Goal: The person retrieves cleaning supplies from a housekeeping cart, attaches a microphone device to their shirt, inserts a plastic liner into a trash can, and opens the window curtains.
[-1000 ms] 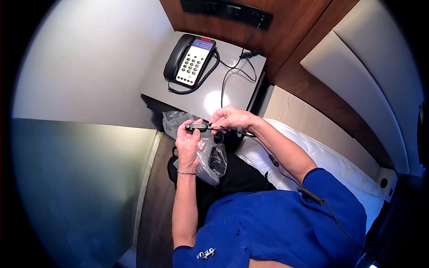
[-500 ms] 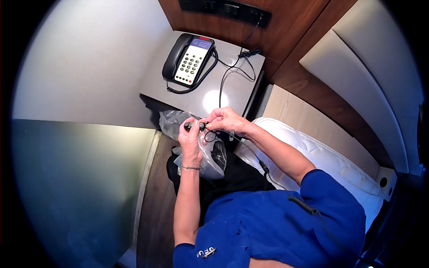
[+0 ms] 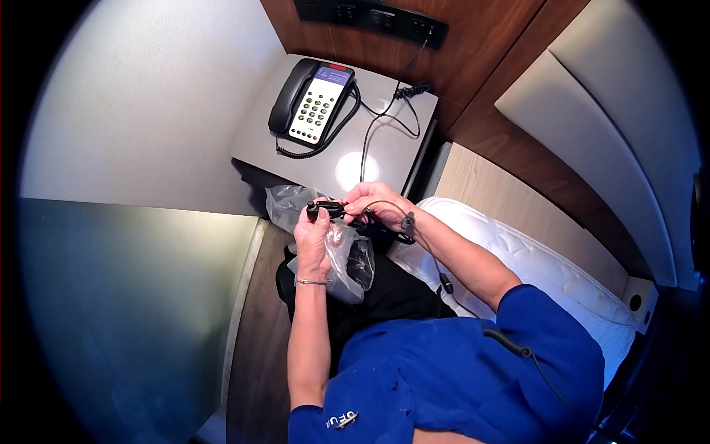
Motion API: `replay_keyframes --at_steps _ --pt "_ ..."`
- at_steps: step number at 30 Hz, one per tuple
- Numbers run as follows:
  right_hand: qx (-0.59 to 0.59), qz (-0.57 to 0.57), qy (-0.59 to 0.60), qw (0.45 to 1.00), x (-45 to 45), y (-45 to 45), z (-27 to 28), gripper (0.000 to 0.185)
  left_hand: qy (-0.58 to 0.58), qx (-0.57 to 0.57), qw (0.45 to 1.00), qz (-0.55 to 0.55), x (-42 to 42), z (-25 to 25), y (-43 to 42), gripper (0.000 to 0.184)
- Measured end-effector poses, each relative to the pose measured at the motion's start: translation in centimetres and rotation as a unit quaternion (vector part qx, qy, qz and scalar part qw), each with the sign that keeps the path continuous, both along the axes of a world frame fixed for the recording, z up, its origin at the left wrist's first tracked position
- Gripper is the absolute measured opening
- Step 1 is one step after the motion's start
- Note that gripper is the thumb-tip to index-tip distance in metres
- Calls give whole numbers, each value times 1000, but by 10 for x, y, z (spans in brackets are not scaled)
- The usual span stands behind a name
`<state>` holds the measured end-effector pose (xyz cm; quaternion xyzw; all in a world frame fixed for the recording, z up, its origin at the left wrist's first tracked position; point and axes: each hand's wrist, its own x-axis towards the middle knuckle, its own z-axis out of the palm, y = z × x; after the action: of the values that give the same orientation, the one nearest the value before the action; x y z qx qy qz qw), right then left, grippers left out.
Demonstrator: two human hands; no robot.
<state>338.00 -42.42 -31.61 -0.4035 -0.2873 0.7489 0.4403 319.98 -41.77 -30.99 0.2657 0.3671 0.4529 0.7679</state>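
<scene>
My left hand [image 3: 313, 240] is closed around a small, black, elongated device [image 3: 330, 209], its thumb lying along the front. At the device's right end, the fingertips of my right hand [image 3: 376, 206] pinch together. A thin black cable [image 3: 425, 248] arcs out from that hand, over its back, and runs down to a coiled cord [image 3: 507, 342] across the blue shirt. What the right fingertips grip looks like the cable's end, though it is partly hidden. Beneath my left hand hangs a crumpled clear plastic bag [image 3: 347, 270].
A grey bedside table [image 3: 296, 172] stands ahead, carrying a corded telephone [image 3: 314, 103] and a loose black cord [image 3: 370, 126] that runs up to a wall socket panel [image 3: 377, 18]. To the right lies a white mattress [image 3: 510, 255] beside a padded headboard [image 3: 577, 111].
The black device has turned and now shows its long side. My right hand has rotated slightly, and the cable now loops over its back. The plastic bag has dropped a little.
</scene>
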Motion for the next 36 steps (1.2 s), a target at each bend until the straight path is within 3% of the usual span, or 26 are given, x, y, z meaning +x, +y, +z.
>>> replay_keyframes --at_steps 10,13,22,23,27,36 --pt "-23 16 -29 999 -1 -3 15 17 41 -46 997 44 4 2 0 12" --pt "-17 18 -16 1000 0 -1 12 18 65 -23 997 40 4 0 0 16" --pt "12 35 66 997 8 0 -12 24 -49 31 997 -47 -10 11 -2 30" --pt "18 37 71 997 8 -1 -12 25 -36 22 999 -12 0 18 -5 31" --pt "31 47 79 995 7 -2 -10 26 -9 23 999 -47 1 15 -5 36" --pt "31 62 62 996 10 -4 -12 27 85 42 996 -5 13 22 -7 25"
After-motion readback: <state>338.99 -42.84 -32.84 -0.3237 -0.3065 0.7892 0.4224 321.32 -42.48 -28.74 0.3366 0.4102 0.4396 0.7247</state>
